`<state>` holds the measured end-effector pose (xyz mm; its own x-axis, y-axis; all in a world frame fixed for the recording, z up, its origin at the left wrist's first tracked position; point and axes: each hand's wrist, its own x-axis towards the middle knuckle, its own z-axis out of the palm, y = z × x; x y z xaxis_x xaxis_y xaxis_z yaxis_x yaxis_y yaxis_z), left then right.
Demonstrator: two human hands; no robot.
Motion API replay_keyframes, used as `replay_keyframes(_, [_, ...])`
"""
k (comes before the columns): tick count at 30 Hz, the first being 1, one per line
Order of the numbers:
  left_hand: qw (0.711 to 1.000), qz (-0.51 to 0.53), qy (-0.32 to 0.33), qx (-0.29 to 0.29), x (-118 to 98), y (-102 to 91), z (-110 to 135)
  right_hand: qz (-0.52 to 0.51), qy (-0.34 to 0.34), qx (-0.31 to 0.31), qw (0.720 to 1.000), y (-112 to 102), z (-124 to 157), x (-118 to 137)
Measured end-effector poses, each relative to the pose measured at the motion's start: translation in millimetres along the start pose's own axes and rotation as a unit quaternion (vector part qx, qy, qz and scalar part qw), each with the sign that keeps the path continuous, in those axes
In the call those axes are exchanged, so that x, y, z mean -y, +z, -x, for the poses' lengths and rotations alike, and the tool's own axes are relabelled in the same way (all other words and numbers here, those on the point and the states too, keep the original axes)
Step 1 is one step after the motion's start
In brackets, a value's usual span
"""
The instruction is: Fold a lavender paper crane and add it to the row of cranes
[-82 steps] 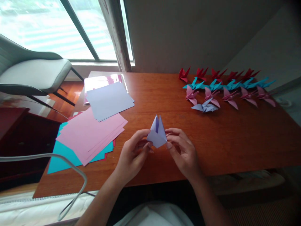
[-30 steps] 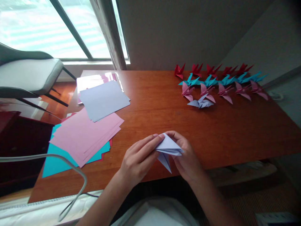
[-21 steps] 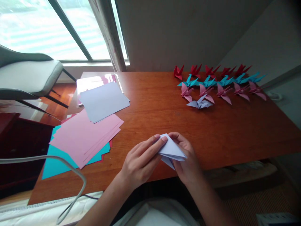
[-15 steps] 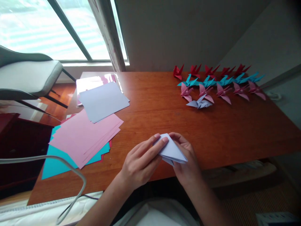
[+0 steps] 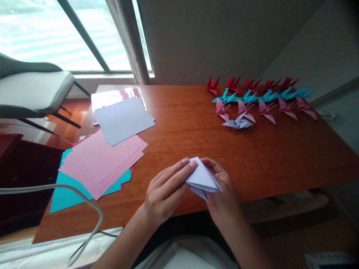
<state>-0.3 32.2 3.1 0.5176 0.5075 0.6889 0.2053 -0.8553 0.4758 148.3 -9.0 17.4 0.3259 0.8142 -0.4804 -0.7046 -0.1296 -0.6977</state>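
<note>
A partly folded sheet of pale lavender paper (image 5: 202, 175) is held between my two hands over the table's near edge. Its layers spread apart at the lower side. My left hand (image 5: 168, 190) pinches it from the left, fingers lying over the upper face and the thumb hidden beneath. Behind and to the right, my right hand (image 5: 224, 196) grips the paper, some of its fingers covered by it. Beyond the hands stands a pale lavender paper crane (image 5: 239, 123), in front of rows of pink cranes (image 5: 265, 109), blue cranes (image 5: 248, 97) and red cranes (image 5: 251, 84).
On the wooden table (image 5: 174, 127), lavender sheets (image 5: 126, 119) overlap pink sheets (image 5: 103, 160), with blue sheets (image 5: 67, 196) beneath. A plastic-wrapped pack (image 5: 112, 98) lies behind them. A white cable (image 5: 92, 205) curves past the near left edge. A chair (image 5: 42, 89) stands by the window.
Both hands stay on the folded paper. The paper has shifted slightly left and tilted, and its lower layers gape wider. My left fingers have slid a little left.
</note>
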Motion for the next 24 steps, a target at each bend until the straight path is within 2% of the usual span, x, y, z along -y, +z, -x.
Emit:
replay_keyframes(2, [0.999,-0.002,-0.028,-0.039,1.6,1.4,0.8,0.014,-0.019,0.022,0.999,-0.6,0.4,1.2])
replay_keyframes(5, [0.993,-0.014,-0.095,-0.071,1.2,0.3,-2.6,0.087,-0.113,0.041,0.989,-6.2,-2.6,2.6])
replay_keyframes(7, [0.989,-0.007,-0.131,-0.072,0.2,-1.8,-5.8,0.162,-0.192,0.074,0.965,-11.3,-5.6,4.0])
replay_keyframes(10, [0.983,0.02,-0.169,-0.067,-0.3,-4.9,-9.2,0.266,-0.292,0.137,0.908,-16.9,-9.3,7.4])
replay_keyframes(13, [0.976,0.062,-0.2,-0.053,0.7,-7.0,-10.9,0.317,-0.335,0.157,0.873,-18.2,-11.6,10.6])
replay_keyframes(16, [0.964,0.132,-0.229,-0.027,2.5,-8.2,-11.7,0.317,-0.325,0.151,0.878,-17.3,-13.2,11.3])
replay_keyframes(19, [0.945,0.204,-0.255,-0.013,4.1,-9.0,-12.3,0.302,-0.286,0.135,0.899,-16.3,-13.6,10.4])
replay_keyframes(22, [0.932,0.23,-0.279,-0.004,4.6,-9.6,-13.3,0.282,-0.261,0.114,0.916,-15.8,-13.1,9.1])
replay_keyframes(24, [0.928,0.235,-0.29,-0.005,4.4,-9.9,-14.2,0.282,-0.261,0.099,0.918,-15.3,-12.4,8.3])
